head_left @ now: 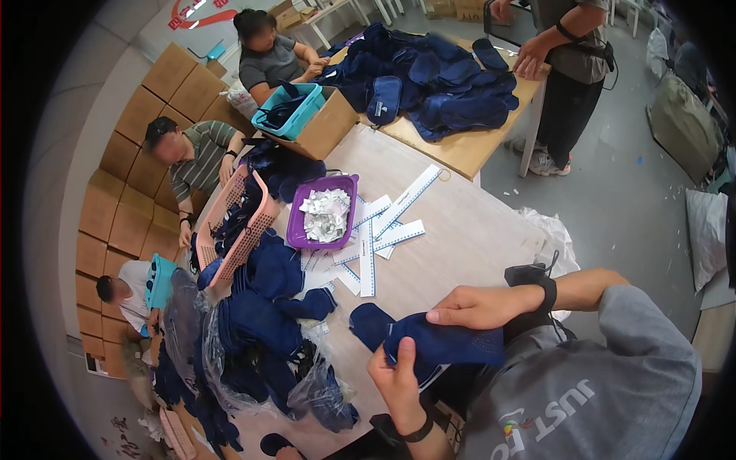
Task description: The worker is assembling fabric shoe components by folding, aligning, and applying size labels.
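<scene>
A navy cloth piece (448, 341), long with a rounded end and a patch of tiny dots, is held up between my hands over the table's near edge. My left hand (399, 379) grips its left part, thumb on top. Its upper edge is pinched by my right hand (483, 305), thumb pressed on the cloth. Just left of it, a second rounded navy piece (371, 323) rests on the table; whether the two are joined, I cannot tell. A heap of navy pieces (253, 330), partly in clear plastic bags (222, 376), lies further left.
Paper rulers (368, 264) lie fanned beside a purple basket (354, 222) of white paper slips. Nearby are a pink basket (264, 211) and a teal basket (314, 100) in a cardboard box (330, 126). Several people work around the tables; another navy pile (429, 84) is at the back.
</scene>
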`<state>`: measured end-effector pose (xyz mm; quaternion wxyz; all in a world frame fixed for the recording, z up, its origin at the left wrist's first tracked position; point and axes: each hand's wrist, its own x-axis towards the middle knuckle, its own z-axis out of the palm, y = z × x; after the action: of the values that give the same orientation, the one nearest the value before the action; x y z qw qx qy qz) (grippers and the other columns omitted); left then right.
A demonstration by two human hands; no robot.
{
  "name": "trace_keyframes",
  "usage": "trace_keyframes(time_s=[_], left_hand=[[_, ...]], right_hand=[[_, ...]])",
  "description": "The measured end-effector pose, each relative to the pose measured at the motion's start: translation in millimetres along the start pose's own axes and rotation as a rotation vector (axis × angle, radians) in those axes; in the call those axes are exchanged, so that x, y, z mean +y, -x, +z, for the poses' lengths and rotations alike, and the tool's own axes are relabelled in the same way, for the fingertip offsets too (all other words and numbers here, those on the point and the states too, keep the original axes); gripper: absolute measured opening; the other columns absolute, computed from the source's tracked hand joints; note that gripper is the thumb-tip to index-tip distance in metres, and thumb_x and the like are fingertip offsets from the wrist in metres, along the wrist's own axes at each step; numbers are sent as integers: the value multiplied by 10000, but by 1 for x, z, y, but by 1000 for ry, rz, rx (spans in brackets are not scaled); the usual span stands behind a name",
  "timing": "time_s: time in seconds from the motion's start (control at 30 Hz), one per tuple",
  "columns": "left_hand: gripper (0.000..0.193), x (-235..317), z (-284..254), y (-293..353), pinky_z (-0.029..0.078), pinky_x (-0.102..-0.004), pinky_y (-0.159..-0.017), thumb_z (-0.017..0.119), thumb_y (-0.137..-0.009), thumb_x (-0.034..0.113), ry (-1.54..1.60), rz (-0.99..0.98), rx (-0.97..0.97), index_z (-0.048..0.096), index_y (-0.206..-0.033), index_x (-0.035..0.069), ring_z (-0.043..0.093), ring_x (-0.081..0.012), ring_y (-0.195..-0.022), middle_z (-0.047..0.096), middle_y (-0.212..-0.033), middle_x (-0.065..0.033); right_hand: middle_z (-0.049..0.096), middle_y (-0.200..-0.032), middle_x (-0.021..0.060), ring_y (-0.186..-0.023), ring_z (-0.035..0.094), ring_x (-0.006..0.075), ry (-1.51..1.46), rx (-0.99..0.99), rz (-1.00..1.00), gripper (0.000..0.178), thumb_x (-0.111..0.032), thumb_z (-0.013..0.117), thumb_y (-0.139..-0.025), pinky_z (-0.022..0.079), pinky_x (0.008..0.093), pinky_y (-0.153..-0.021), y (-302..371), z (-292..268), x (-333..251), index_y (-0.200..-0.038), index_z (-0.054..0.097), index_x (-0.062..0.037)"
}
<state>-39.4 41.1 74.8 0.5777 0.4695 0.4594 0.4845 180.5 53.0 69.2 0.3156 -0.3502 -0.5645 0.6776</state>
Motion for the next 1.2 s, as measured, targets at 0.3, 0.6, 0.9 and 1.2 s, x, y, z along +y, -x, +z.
trace_keyframes(time_s=[0.3, 0.6, 0.9, 1.2], left_hand=[[227, -15, -38, -9, 478, -254, -880, 731, -995, 138, 146, -88, -79, 731, -1079, -72, 624, -110, -919, 725, -1010, -52], [397, -30, -43, 14, 507, -403, -938, 589, -1081, 310, 303, -109, 164, 637, -1169, -74, 653, -273, -1064, 683, -1178, -190], [798, -39, -15, 89, 526, -253, -721, 635, -1038, 233, 302, -237, -353, 125, -1613, 18, 697, -243, -927, 552, -1422, -340], [372, -45, -20, 91, 537, -302, -727, 783, -912, 105, -752, 97, -244, 678, -1255, 7, 692, -257, -881, 663, -1261, -178]], right_hand=[[764, -990, 91, -879, 658, 149, 251, -398, 119, 418, -323, 758, -972, 540, 331, -789, 13, -36, 52, -1083, 696, 74], [741, -1009, 25, -936, 658, 69, -11, -295, 132, 330, -253, 716, -1026, 547, 260, -836, 16, -96, 32, -1149, 681, 52], [745, -1049, 83, -972, 681, 182, 463, 358, -51, 444, -372, 785, -937, 520, 323, -840, -72, -115, -2, -1196, 655, -36], [671, -1013, 165, -1003, 641, 346, 988, 532, -115, 349, -327, 731, -928, 528, 452, -825, -58, -58, 53, -1092, 642, -32]])
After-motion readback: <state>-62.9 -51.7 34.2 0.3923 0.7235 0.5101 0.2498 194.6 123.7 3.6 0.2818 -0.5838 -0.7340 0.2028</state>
